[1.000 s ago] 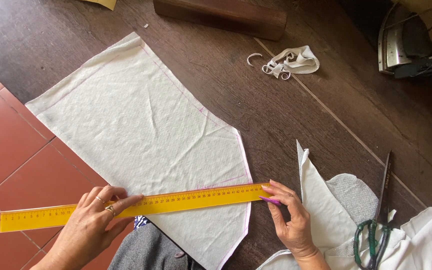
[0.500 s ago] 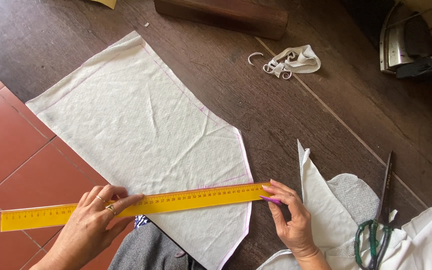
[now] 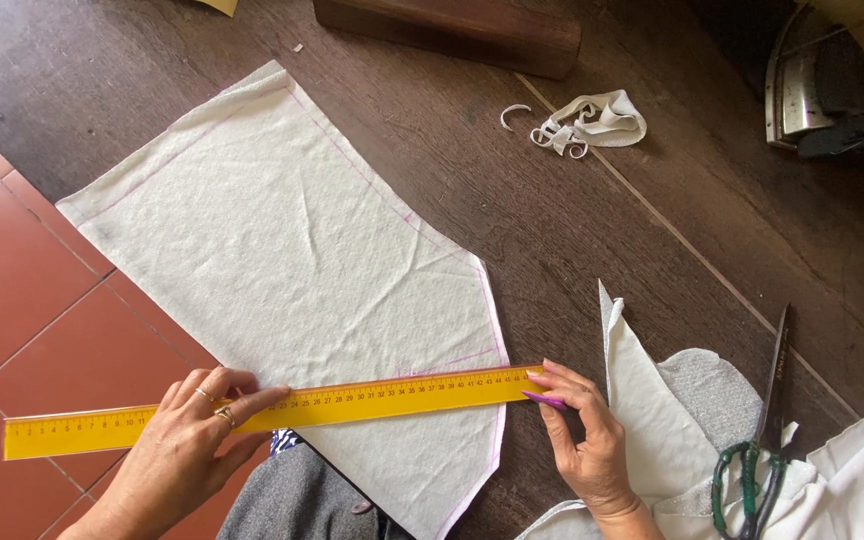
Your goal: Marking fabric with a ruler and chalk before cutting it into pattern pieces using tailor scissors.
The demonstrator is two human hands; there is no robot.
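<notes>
Yellow ruler (image 3: 272, 408) lies across the white cloth (image 3: 292, 270) on the floor, pressed by the left hand (image 3: 187, 440). Right hand (image 3: 587, 440) pinches a purple marker (image 3: 544, 399) at its end; light pressure risks ruler slip, skewing the line.

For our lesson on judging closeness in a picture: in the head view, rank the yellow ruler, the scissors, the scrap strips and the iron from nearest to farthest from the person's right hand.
1. yellow ruler: touches the right hand, on its left.
2. scissors: just right, on the cut cloth.
3. scrap strips: well beyond, up the table.
4. iron: far top right corner.
</notes>
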